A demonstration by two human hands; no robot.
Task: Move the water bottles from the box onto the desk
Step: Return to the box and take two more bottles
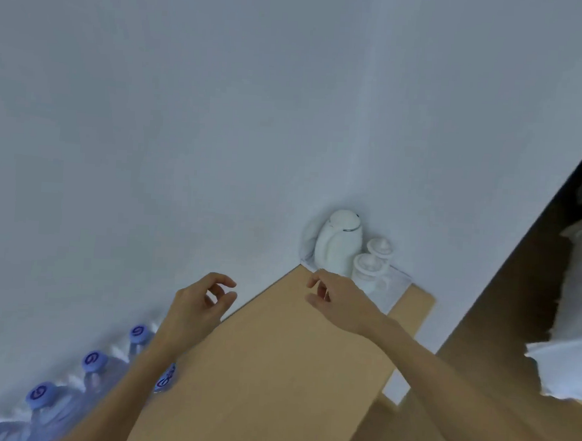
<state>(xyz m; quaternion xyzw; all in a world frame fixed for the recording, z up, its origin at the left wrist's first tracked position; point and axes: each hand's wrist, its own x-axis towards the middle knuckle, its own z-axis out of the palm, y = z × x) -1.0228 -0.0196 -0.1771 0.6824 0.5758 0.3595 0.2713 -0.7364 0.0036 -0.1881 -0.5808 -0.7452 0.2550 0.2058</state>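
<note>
Several clear water bottles (94, 366) with blue caps stand in a row along the wall on the light wooden desk (273, 372), at the lower left. My left hand (198, 311) hovers above the desk's far edge, just past the row, fingers loosely curled and holding nothing. Near the desk's far corner, my right hand (337, 303) is held out with fingers relaxed and likewise holds nothing. My left forearm hides part of one bottle. No box shows in this view.
A white kettle (337, 245) and two white lidded cups (370, 269) sit on a clear tray (396, 288) in the corner, right behind my right hand. White walls meet there. A dark wooden panel (517, 285) and white fabric (580, 306) are at the right.
</note>
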